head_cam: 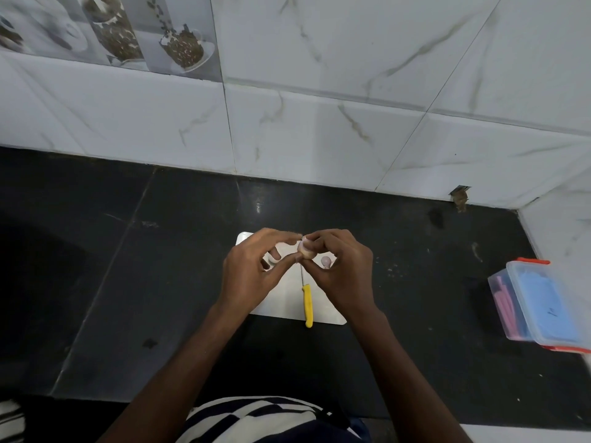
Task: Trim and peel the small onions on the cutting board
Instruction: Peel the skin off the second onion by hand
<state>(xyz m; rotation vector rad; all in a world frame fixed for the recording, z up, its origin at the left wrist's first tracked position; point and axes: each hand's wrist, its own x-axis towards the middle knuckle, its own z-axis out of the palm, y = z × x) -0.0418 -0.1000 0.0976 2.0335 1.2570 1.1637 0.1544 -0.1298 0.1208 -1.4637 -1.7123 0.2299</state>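
While both hands meet above the far part of the white cutting board, a small onion is pinched between them in the head view. The left hand touches it from the left with the thumb and index fingertips, and the other fingers are curled loosely. The right hand grips the onion from the right side with thumb and fingers closed around it. A thin piece at the top of the onion is perhaps loose skin, but it is too small to be sure. A second small onion lies on the board, just beside the right hand and partly hidden by it. A knife with a yellow handle lies on the board between the wrists, its blade pointing toward the hands. The board rests on a dark countertop. Well apart on the right stands a clear plastic container with blue and pink contents.
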